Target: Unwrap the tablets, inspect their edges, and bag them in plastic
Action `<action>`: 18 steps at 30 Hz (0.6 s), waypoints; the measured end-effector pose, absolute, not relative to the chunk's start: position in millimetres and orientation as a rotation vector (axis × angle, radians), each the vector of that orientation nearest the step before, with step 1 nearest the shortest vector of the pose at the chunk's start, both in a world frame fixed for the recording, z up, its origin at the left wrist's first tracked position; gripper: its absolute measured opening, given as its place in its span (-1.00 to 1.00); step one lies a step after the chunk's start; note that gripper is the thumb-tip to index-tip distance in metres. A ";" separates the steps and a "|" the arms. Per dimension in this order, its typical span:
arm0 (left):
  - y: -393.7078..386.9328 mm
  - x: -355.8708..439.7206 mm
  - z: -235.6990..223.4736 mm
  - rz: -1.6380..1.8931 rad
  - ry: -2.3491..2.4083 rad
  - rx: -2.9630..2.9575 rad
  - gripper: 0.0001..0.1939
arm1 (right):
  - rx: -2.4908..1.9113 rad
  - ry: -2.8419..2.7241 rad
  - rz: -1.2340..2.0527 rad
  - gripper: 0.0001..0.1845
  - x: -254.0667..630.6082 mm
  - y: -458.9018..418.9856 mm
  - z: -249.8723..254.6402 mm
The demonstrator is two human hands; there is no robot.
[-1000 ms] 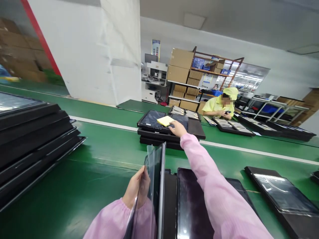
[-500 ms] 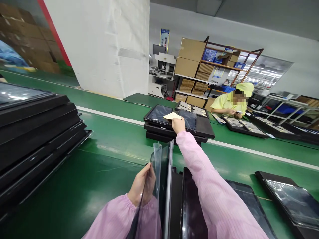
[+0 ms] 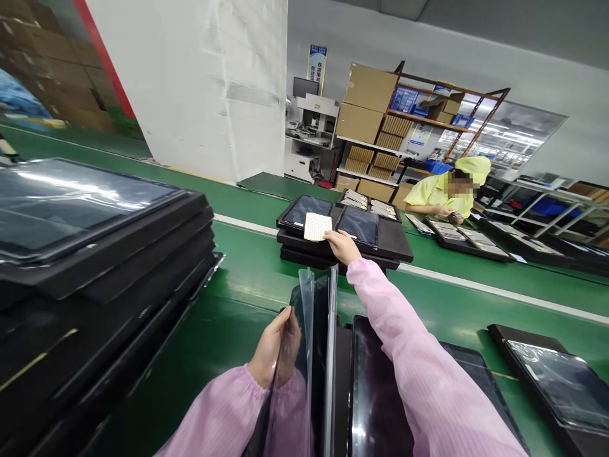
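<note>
My left hand [image 3: 275, 349] grips the edge of a dark tablet screen [image 3: 321, 368], which stands nearly upright on its edge in front of me. Clear film [image 3: 306, 311] stands partly loose from its face. Farther out, my right hand [image 3: 343, 246] pinches a cream sheet of labels [image 3: 317, 226] printed with rows of small marks. The sheet is above a stack of black foam trays [image 3: 397, 244], whose top one bears two tablet screens [image 3: 358, 225]. Below my right forearm lies another dark screen [image 3: 375, 387], partly covered by the sleeve.
A tall stack of black trays [image 3: 190, 222] topped by a glossy screen stands at left on the green conveyor [image 3: 238, 279]. Another tray with a screen [image 3: 556, 381] lies at right. A co-worker in yellow [image 3: 445, 193] bends over trays of pale parts [image 3: 464, 244] across the line.
My right hand has turned the label sheet so its marked face shows and drawn it slightly lower. At left, the tray stack has shifted rightward. My left hand still holds the screen.
</note>
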State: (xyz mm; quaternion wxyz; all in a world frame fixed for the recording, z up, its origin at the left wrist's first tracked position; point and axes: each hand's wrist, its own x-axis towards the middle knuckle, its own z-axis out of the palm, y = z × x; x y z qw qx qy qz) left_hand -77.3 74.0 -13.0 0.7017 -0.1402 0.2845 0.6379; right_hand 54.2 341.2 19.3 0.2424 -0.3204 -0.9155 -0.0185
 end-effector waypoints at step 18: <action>74.7 -72.1 -11.3 1.510 0.643 -0.211 -0.85 | -0.996 -2.386 -0.004 -0.68 -6.8 333.4 22.9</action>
